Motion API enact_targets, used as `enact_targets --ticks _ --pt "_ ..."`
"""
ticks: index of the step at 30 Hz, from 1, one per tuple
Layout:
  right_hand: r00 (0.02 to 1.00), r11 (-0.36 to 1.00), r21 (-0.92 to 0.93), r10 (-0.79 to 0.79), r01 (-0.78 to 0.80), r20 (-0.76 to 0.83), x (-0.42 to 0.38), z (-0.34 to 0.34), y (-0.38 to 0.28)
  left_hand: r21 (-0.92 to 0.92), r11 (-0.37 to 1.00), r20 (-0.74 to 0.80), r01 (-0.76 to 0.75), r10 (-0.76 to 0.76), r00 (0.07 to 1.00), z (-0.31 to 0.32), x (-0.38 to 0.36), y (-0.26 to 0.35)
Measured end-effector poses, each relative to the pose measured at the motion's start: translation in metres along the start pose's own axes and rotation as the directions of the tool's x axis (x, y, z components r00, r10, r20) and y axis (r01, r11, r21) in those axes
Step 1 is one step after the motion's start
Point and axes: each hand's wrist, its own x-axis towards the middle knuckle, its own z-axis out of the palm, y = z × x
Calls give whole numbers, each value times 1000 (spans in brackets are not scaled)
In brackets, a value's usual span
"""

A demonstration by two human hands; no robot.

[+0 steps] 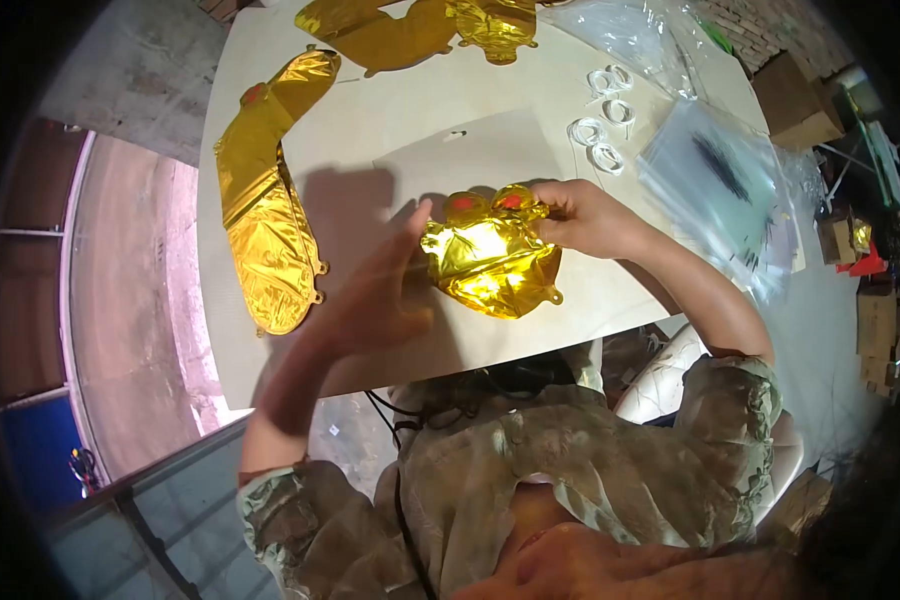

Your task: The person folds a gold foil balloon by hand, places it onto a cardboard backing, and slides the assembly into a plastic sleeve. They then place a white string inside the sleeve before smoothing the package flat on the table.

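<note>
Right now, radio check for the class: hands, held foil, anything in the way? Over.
Right hand gripping foil by its edge. Left hand open beside it, contact unclear. Foil crinkled. Nothing visibly blocking.

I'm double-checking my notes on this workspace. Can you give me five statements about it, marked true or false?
1. The right hand grips a gold foil piece with red spots. True.
2. The left hand is clenched into a fist. False: the left hand is open.
3. White coiled cords lie on the table. True.
4. Clear plastic sheets lie at the table's left edge. False: the clear plastic sheets are on the right.
5. A long gold foil strip lies on the table's left side. True.
</note>
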Motion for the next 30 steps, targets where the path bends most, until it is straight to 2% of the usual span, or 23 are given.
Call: enact_targets --ticks 2,3,5,6,8,9,11,12,14,15,17,18,20,21,23,24,26,27,29,30 --pt "1000 1000 -28 0 0 15 -1 -1 -5 -41 983 -149 178 -183 972 15 -2 22" --pt "1000 1000 -28 3 -3 16 0 -1 -2 -44 983 -148 179 -183 972 24 -1 25" --pt "998 997 -50 -62 62 2 3 -1 5 158 976 -369 148 -81 926 37 1 26" --pt "998 997 -53 -59 59 3 3 -1 4 154 977 -370 147 -81 925 38 2 26" --pt "1000 999 -38 -14 14 21 3 -2 1 -53 961 -374 273 -272 886 38 5 25" --pt "1000 999 -40 -12 13 22 4 -2 2 -55 961 -375 272 -272 886 40 6 19" --pt "999 999 -27 -46 47 15 5 -1 3 -13 992 -494 129 -119 861 47 7 5" --pt "999 999 -27 -43 43 15 3 -3 0 -16 992 -493 128 -119 862 47 7 5" --pt "995 995 -18 94 -94 37 -1 -6 -10 -3 988 -522 152 -131 843 48 8 6" --pt "995 995 -20 96 -96 37 -1 -5 -8 -6 989 -523 151 -131 842 48 9 4" --pt "990 961 250 131 -114 -52 -1 -3 0 75 990 -552 116 -56 832 51 11 -1" --pt "990 962 248 134 -118 -51 -5 -4 -5 71 991 -553 115 -57 831 51 11 -1" --pt "999 924 381 52 -42 -15 -15 -7 -18 38 990 -540 135 -93 837 50 12 -1" --pt "998 924 379 56 -47 -14 -16 -4 -15 33 990 -540 134 -95 837 50 12 -1" --pt "974 957 184 -224 223 -13 -18 2 -4 55 985 -541 166 -110 834 51 13 -2" --pt "975 958 183 -222 220 -12 -19 5 -7 53 985 -541 166 -112 834 51 14 -1" --pt "995 987 150 -37 50 -88 -17 11 -17 80 978 -543 192 -118 831 49 15 4" --pt "996 987 152 -36 49 -87 -16 13 -15 80 978 -542 193 -120 832 47 15 5" --pt "993 994 101 -42 53 -109 -11 14 -8 -82 962 -497 260 -265 826 43 15 5" --pt "993 993 100 -44 55 -109 -9 15 -7 -80 962 -498 260 -265 826 44 15 5"
